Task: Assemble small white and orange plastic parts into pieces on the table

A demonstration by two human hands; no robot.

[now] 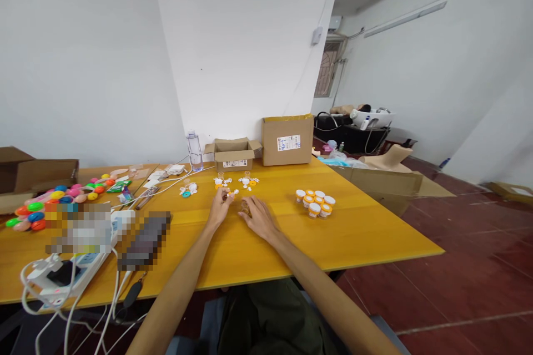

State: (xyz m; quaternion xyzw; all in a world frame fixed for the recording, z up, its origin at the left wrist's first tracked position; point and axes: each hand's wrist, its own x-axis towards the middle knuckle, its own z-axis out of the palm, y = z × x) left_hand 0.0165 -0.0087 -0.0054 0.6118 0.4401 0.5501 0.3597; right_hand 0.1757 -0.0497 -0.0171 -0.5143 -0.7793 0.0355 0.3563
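Small jar [245, 208] sits on the yellow desk [366, 233] under my right hand [259, 217]; its fingers curl around it. My left hand [220, 204] pinches a tiny white piece [230, 193] just beside. Capped jars [315, 201] stand well apart to the right, with open desk toward the near edge.

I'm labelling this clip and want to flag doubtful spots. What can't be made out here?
Head view:
- Item under the right hand: covered by fingers.
- Piece at the left hand: too small.
- Two patches on the table: pixelated.
- Power strip: partly cut off by the table edge.
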